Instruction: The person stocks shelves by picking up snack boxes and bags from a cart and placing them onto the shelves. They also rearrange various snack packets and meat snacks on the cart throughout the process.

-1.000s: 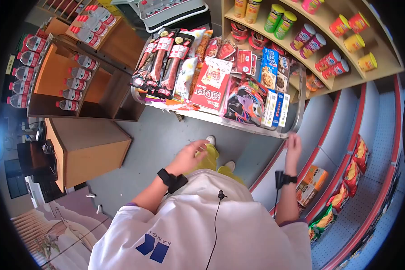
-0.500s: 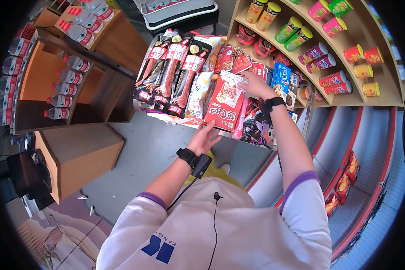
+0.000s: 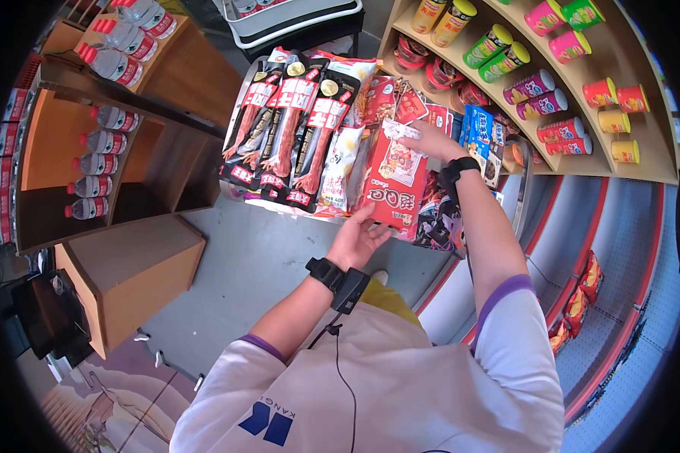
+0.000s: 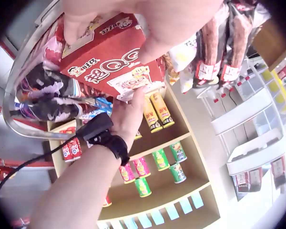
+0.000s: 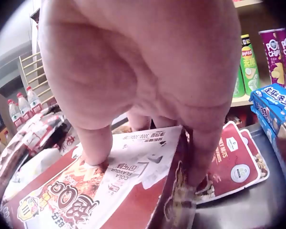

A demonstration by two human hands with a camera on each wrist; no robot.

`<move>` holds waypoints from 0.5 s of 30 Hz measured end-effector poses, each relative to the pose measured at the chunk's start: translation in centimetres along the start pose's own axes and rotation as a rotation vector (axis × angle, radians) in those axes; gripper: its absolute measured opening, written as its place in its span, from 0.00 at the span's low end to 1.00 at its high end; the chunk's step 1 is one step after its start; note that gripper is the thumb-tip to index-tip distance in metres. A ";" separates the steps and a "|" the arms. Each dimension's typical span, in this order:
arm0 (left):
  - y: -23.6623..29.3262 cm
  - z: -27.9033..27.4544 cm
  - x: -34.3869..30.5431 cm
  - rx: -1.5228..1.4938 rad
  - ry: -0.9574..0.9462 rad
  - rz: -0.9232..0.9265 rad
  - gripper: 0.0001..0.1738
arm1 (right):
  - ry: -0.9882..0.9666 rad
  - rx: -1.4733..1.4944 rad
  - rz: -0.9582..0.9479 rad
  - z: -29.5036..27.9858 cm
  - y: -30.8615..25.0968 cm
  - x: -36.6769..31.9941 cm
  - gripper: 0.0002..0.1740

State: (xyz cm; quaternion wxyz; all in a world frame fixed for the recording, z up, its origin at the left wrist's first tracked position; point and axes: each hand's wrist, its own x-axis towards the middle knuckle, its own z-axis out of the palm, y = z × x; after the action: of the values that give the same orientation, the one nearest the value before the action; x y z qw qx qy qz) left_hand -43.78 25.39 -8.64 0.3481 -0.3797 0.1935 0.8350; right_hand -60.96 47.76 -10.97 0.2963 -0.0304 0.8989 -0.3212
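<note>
A red snack box (image 3: 385, 185) printed "QQ" lies among packaged snacks on a metal-rimmed cart. My right hand (image 3: 434, 142) grips its far end from above; in the right wrist view the thumb and fingers straddle the box's (image 5: 133, 202) end, over a white printed patch. My left hand (image 3: 359, 243) holds the near end, thumb on the top face and fingers lower at the edge. The left wrist view has the box (image 4: 109, 59) between both hands. Left of it is a white snack bag (image 3: 340, 170); black packets (image 3: 438, 219) are on its right.
Long sausage packs (image 3: 283, 128) fill the cart's left side. Red nut pouches (image 5: 233, 162) and blue boxes (image 3: 477, 132) lie at the back right. A wooden shelf (image 3: 499, 98) with chip cans stands behind, bottle shelves (image 3: 117, 189) at left, red-edged shelves (image 3: 582, 234) at right.
Both hands have gone from in front of the body to the cart, the right first onto the box's far end. Since then the left has closed on the near end, and the box has shifted slightly right.
</note>
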 end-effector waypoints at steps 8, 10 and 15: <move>0.5 4.2 -5.8 0.039 -0.165 0.056 0.19 | 0.117 0.127 -0.128 -6.3 -3.9 -4.7 0.27; 0.2 5.9 -7.7 0.085 -0.187 0.138 0.27 | 0.236 0.145 -0.179 -7.8 -4.8 -7.2 0.23; -0.1 9.5 -10.2 0.332 -0.299 0.354 0.45 | 0.403 0.482 -0.254 -10.4 -4.4 -14.5 0.12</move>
State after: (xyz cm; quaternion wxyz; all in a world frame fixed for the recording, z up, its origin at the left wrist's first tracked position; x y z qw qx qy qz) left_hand -43.60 26.60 5.25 0.2789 -0.1506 0.3374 0.8864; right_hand -55.36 53.63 5.55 0.0691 -0.0072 0.8267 -0.5583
